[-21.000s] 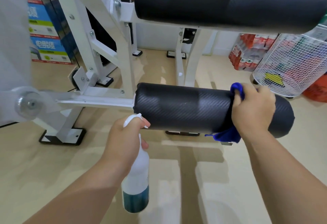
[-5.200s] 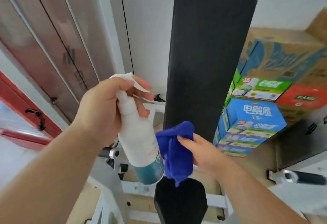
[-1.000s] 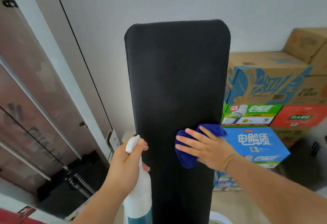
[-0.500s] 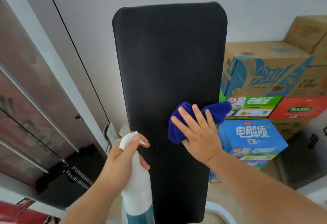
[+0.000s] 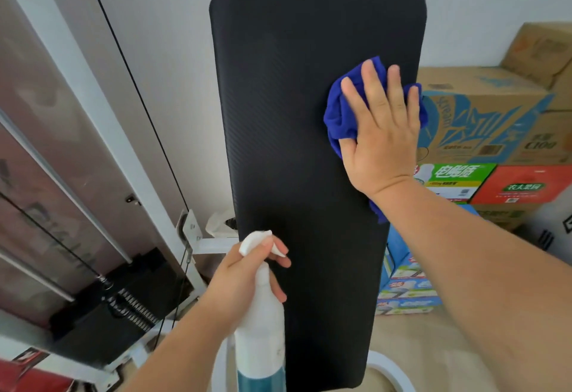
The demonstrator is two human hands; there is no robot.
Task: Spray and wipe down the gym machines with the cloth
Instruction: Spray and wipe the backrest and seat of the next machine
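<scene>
Black textured padding covers a tall upright back pad (image 5: 294, 113) on a gym machine, filling the middle of the view. Its foot runs out of sight behind a spray bottle and the bottom edge.

The person's right grip (image 5: 380, 134) lies flat and open-handed on a bunched blue cloth (image 5: 335, 119), pressing it against the pad's upper right side, at the right edge. Straight, spread fingers (image 5: 374, 88) point upward. The palm hides most of the cloth; one corner hangs out below the wrist.

The left grip (image 5: 241, 286) is curled around the neck of a white spray bottle (image 5: 263, 329), near and low, in front of the pad's lower left part. One finger rests on the trigger. The nozzle is mostly covered by the fingers. The bottle's teal lower band is cut off at the bottom edge.

Stacked cardboard boxes (image 5: 483, 119) stand far right on the floor (image 5: 418, 345), partly hidden by the pad and the right forearm; their printing is too small to read.

At far left, a white machine frame (image 5: 62, 82) and a thin black cable (image 5: 139, 97) slant upward past a blurred dark weight stack (image 5: 93, 298). A pale crumpled object (image 5: 219, 221) peeks from behind the pad's left edge; what it is cannot be told.
</scene>
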